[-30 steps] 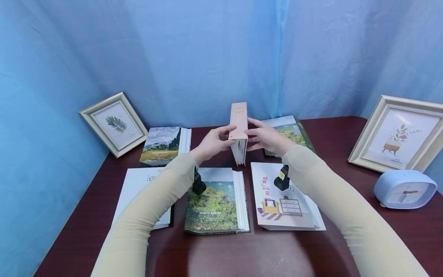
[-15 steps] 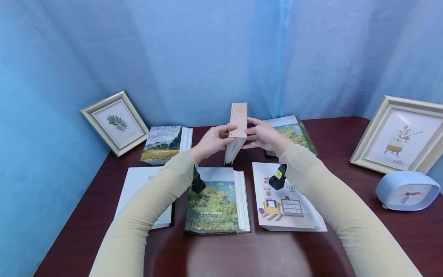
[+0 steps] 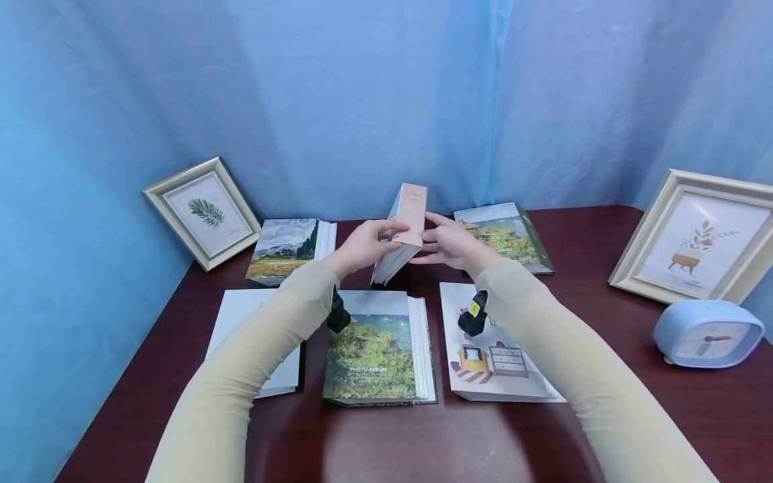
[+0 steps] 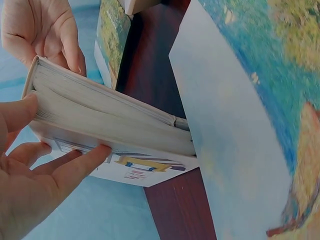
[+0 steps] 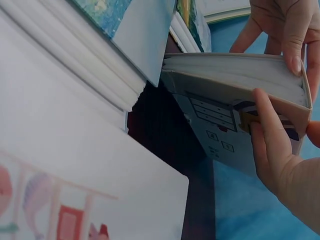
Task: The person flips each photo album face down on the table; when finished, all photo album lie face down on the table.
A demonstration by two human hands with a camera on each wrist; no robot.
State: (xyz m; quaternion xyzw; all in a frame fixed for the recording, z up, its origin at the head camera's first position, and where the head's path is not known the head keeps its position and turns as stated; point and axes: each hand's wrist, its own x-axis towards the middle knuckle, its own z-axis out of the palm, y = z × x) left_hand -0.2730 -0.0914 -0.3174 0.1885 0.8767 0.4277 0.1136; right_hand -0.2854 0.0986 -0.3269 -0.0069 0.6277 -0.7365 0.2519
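Observation:
A thick photo album (image 3: 403,228) with a pale pink spine is held above the back middle of the dark red table (image 3: 423,436). It leans, spine up and page edges down to the left. My left hand (image 3: 361,245) grips its left side and my right hand (image 3: 449,243) grips its right side. In the left wrist view the album (image 4: 110,130) shows its page block and an illustrated cover, with my left hand's fingers (image 4: 75,167) under it. In the right wrist view my right hand's thumb (image 5: 265,125) presses on the album's cover (image 5: 225,125).
Flat on the table lie a landscape album (image 3: 374,349), a room-drawing album (image 3: 495,349), a white booklet (image 3: 253,335), and two more albums (image 3: 290,248) (image 3: 507,235) at the back. Framed pictures lean at the left (image 3: 202,211) and right (image 3: 694,235). A blue clock (image 3: 706,332) stands at the right.
The album has tipped from upright to leaning, its lower page edge swinging left. Both hands have stayed on it and moved slightly left.

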